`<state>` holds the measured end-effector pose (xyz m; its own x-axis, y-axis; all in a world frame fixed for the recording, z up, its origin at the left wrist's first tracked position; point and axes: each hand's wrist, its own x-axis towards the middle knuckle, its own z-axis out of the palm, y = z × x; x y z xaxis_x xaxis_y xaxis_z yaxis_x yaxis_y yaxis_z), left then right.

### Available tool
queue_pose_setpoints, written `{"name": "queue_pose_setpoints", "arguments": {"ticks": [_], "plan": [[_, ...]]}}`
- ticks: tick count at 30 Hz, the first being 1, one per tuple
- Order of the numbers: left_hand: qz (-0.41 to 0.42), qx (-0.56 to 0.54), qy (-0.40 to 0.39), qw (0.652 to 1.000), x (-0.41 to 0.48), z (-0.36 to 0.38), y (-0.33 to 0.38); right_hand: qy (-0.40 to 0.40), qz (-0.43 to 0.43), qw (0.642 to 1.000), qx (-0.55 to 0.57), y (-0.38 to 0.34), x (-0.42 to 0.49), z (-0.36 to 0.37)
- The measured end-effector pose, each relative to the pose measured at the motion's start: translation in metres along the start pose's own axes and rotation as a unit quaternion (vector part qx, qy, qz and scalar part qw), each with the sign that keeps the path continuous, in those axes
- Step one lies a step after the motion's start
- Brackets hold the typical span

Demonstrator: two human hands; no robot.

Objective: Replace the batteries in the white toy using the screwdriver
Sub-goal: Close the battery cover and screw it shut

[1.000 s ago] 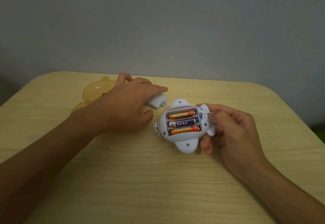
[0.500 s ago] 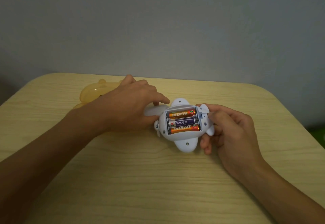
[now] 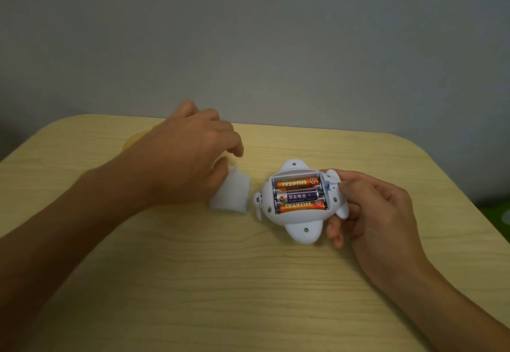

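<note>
The left hand (image 3: 187, 155) was motion-blurred, as was the white cover piece (image 3: 230, 195) beside it, so whether the fingers gripped that piece could not be told. A yellow object (image 3: 132, 141) behind the hand was almost wholly hidden. Both forearms ran off the picture's edges.

Item, left hand (image 3: 187, 155): a second ago it lies flat with your fingers stretched over the white cover piece (image 3: 231, 194); half a second ago it closes round that piece beside the white toy (image 3: 298, 199); now it is raised and blurred, your grip pinching the cover's upper edge.

Item, cover piece: it moves from behind the toy's upper left to a spot just left of the toy's nose, apart from it.

Item, yellow object (image 3: 132, 141): earlier broadly visible past your wrist, now only a sliver shows.
</note>
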<state>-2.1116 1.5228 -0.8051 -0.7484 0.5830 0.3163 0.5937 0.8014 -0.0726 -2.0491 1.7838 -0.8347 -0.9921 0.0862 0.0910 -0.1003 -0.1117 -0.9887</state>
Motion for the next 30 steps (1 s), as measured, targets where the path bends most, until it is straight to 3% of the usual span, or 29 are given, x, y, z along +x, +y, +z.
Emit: {"name": "queue_pose_setpoints", "arguments": {"ticks": [3,6,9,12,18,22,26,30], "plan": [[-0.003,-0.107,-0.090,0.990,-0.008,-0.008,-0.001,0.008,0.003,1.000,0.000,0.000,-0.001,-0.001],[-0.018,0.003,-0.035,0.999,-0.012,-0.002,0.009,0.013,0.000,1.000,-0.001,-0.002,-0.002,0.000],[-0.058,0.129,-0.069,0.987,-0.008,0.002,0.023,0.012,-0.003,1.000,-0.011,-0.002,-0.003,-0.001],[-0.047,0.136,-0.077,0.987,-0.008,0.003,0.029,0.012,-0.002,1.000,-0.013,-0.003,-0.005,-0.003],[-0.036,0.041,-0.047,0.997,-0.009,0.004,0.029,0.015,-0.003,1.000,-0.021,-0.006,-0.010,-0.007],[-0.075,-0.048,-0.006,0.996,-0.006,-0.002,0.020,0.015,0.002,1.000,-0.018,-0.004,-0.009,-0.008],[-0.071,-0.247,0.082,0.963,-0.007,-0.017,0.028,-0.001,0.001,1.000,-0.020,-0.003,-0.009,-0.006],[-0.024,-0.324,0.088,0.942,-0.007,-0.011,0.057,-0.014,0.001,1.000,-0.020,-0.002,-0.008,-0.004]]}}
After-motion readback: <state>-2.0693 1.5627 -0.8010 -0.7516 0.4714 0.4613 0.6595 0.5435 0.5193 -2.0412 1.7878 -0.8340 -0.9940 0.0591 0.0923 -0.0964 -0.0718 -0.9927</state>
